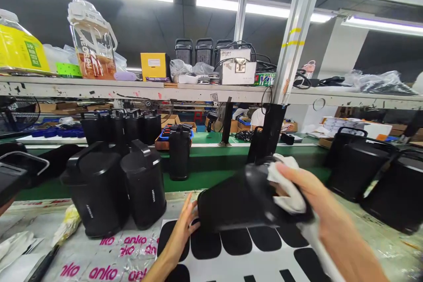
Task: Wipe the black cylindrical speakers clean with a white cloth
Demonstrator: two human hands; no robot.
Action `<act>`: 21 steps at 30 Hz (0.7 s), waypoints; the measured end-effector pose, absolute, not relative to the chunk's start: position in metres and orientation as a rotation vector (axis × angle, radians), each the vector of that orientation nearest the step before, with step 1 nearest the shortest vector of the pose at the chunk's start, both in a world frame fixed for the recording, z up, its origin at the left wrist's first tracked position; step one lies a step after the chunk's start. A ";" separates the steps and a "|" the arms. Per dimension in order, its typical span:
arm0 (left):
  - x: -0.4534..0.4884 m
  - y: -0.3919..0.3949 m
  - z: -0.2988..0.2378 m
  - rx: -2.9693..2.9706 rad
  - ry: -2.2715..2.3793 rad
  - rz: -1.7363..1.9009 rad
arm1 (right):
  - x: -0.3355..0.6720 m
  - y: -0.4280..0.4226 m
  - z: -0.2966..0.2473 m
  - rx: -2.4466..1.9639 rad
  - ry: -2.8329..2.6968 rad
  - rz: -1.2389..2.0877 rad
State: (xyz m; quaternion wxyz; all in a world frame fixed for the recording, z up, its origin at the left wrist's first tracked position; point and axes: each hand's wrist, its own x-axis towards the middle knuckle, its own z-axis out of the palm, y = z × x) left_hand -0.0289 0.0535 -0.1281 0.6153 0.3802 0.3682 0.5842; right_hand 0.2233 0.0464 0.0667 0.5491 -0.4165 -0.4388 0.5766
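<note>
- Wiping looks like the step in hand: the right hand (pixel 317 202) presses a white cloth (pixel 287 189) against the upper end of a black speaker (pixel 241 202), fingers curled over the cloth and clamped down on it.
- The speaker lies tipped on its side over a sheet of black oval pads (pixel 238 246) at the near edge of the workbench (pixel 373 224).
- The left hand (pixel 183 229) rests open and flat against the speaker's lower end, steadying it rather than gripping.
- The next move, as I judge it, calls for turning the speaker so an uncleaned face meets the cloth, the left hand taking the weight.
- Two upright speakers (pixel 115 189) stand near on the left, and more dark units (pixel 373 176) crowd the right edge.
- Open room lies mainly in front, toward the green belt (pixel 211 176), where one lone speaker (pixel 179 150) stands.
- A crinkled printed bag (pixel 125 255) covers the near-left edge.
</note>
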 end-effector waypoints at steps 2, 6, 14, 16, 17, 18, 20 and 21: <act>-0.032 0.061 -0.141 0.992 1.033 1.409 | 0.200 0.075 0.062 -1.028 -1.296 1.075; -0.039 0.065 -0.167 1.285 1.357 1.386 | 0.161 0.159 0.035 -1.113 -1.547 0.585; -0.049 0.084 -0.189 1.292 1.383 1.402 | 0.124 0.266 -0.044 -1.298 -2.315 0.196; -0.051 0.086 -0.192 1.292 1.390 1.397 | 0.122 0.267 -0.058 -1.285 -2.490 0.153; -0.052 0.085 -0.193 1.302 1.391 1.392 | 0.121 0.265 -0.063 -1.280 -2.548 0.141; -0.052 0.085 -0.193 1.317 1.395 1.387 | 0.119 0.261 -0.066 -1.278 -2.586 0.136; -0.053 0.083 -0.192 1.357 1.406 1.376 | 0.118 0.250 -0.066 -1.287 -2.600 0.150; -0.053 0.081 -0.191 1.376 1.407 1.373 | 0.118 0.242 -0.064 -1.301 -2.578 0.170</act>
